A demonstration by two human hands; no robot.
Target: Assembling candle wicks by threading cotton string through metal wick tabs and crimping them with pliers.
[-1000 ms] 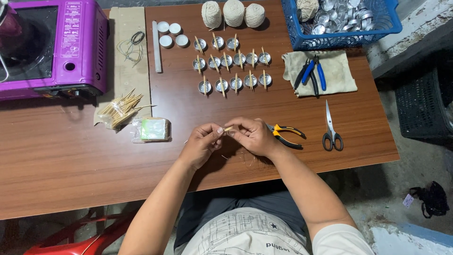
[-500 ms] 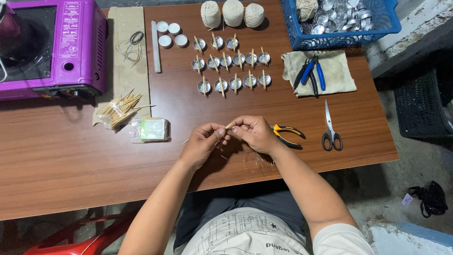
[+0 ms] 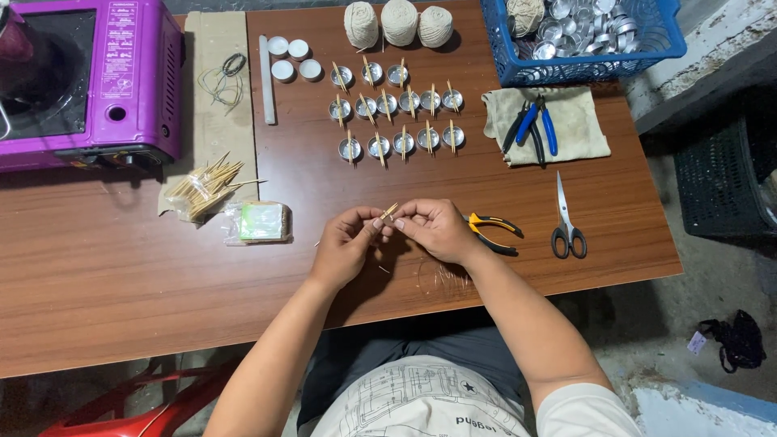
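1. Head view: left hand (image 3: pixel 344 247) and right hand (image 3: pixel 437 229), each pinched narrow on a short wooden stick (image 3: pixel 388 212), have stayed together above the tabletop (image 3: pixel 121 267) since a second ago; only the stick tip has tilted slightly.
2. Judged: fine fingertip work continues.
3. Hidden: whatever is wound on the stick; fingertips cover it.

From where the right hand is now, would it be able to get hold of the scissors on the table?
Probably yes. The scissors lie flat on the table, just beyond the pliers beside the right hand, with nothing over them. But both hands hold a small wooden stick, which would need letting go first.
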